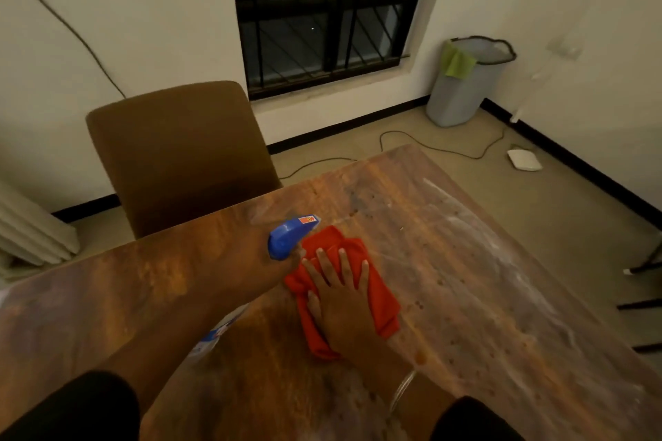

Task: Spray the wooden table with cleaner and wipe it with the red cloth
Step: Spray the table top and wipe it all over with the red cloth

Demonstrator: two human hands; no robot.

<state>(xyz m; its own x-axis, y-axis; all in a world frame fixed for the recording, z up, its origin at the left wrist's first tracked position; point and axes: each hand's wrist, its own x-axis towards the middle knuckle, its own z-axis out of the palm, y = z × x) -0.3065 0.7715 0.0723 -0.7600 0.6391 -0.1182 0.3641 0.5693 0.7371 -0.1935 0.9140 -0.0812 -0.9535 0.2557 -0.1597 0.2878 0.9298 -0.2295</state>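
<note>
A red cloth (372, 283) lies bunched on the wooden table (465, 261) near its middle. My right hand (340, 301) rests flat on top of the cloth, fingers spread and pointing away from me. My left hand (258, 258) holds a spray bottle with a blue trigger head (292, 236) just left of the cloth, nozzle pointing toward the far right; the bottle's clear body (215, 335) shows below my forearm. White streaks and droplets cover the table's right half.
A brown chair (179, 154) stands at the table's far edge on the left. A grey bin (465, 82) with a green cloth sits in the corner. A cable (430, 147) and a white device (524, 160) lie on the floor.
</note>
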